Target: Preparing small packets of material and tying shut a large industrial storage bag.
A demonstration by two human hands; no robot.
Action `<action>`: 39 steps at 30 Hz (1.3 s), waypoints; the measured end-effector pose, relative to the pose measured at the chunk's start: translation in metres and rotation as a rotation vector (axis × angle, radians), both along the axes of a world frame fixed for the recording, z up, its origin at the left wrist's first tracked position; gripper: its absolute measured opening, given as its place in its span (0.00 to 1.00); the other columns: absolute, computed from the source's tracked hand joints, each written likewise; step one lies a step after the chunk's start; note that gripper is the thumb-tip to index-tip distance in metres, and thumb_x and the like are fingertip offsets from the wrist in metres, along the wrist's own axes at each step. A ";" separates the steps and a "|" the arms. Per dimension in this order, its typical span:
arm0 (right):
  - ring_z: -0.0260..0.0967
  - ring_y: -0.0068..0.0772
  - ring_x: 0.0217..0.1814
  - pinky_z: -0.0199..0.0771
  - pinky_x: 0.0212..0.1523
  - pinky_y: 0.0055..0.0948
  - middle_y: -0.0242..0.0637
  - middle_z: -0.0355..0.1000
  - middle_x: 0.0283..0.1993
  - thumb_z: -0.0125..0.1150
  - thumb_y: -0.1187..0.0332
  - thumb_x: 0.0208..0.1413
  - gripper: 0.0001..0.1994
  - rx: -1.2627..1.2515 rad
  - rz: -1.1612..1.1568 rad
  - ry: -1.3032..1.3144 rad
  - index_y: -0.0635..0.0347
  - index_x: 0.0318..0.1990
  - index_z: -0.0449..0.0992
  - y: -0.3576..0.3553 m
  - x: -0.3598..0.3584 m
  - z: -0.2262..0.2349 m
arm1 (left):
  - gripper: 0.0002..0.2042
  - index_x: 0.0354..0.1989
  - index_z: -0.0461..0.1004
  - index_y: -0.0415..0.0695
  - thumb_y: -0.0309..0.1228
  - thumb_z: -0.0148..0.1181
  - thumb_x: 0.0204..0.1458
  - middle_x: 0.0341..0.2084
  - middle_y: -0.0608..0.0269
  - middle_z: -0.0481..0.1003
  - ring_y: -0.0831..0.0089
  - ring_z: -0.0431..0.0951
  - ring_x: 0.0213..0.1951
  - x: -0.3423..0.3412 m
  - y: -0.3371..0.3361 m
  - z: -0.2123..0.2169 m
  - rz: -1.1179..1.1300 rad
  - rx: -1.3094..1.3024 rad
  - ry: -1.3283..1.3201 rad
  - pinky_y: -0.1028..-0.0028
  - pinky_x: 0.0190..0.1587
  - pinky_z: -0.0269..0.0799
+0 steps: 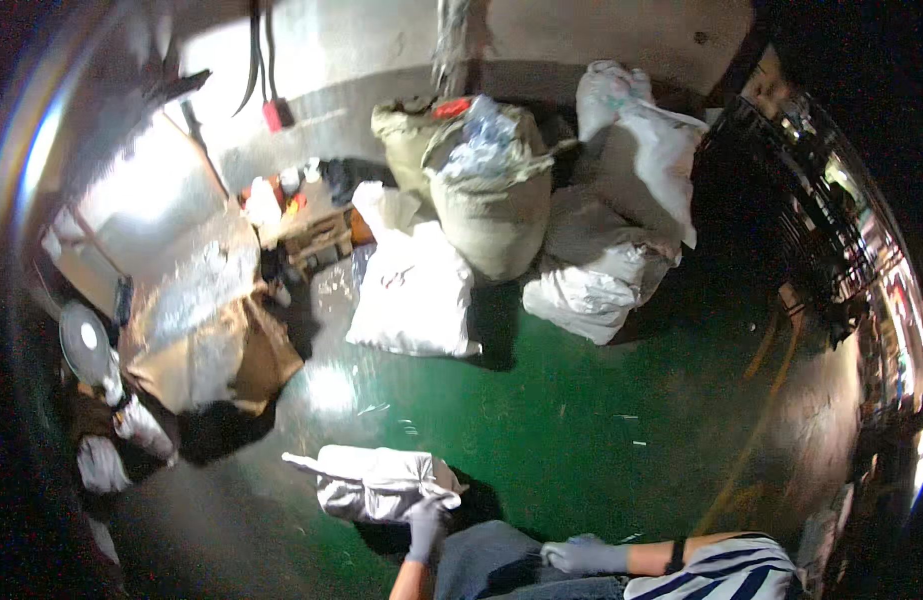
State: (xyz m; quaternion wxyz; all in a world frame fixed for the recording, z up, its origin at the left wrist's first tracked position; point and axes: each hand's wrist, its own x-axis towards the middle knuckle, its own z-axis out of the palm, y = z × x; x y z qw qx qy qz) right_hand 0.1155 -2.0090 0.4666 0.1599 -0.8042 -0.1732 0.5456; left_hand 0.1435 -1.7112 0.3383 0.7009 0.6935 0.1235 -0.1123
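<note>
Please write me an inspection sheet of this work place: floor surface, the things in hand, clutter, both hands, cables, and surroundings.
Surface: green painted floor, glossy, with small scattered scraps.
Things in hand: a tied white sack lying on the floor.
Clutter: full sacks piled by the wall, one large white sack and a tan sack among them; flattened cardboard and a small fan at left.
Hands: left hand, gloved, grips the white sack's end; right hand, gloved, rests on the person's lap, holding nothing.
Cables: dark cables hang on the wall.
Surroundings: grey wall; dark metal rack at right.
</note>
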 end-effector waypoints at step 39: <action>0.71 0.35 0.42 0.70 0.44 0.32 0.40 0.71 0.46 0.41 0.56 0.65 0.19 0.964 -0.825 -0.820 0.61 0.51 0.68 0.133 0.008 0.163 | 0.43 0.66 0.48 0.40 0.27 0.67 0.41 0.39 0.54 0.74 0.65 0.72 0.40 -0.060 0.052 0.222 -0.485 0.202 -0.436 0.67 0.41 0.69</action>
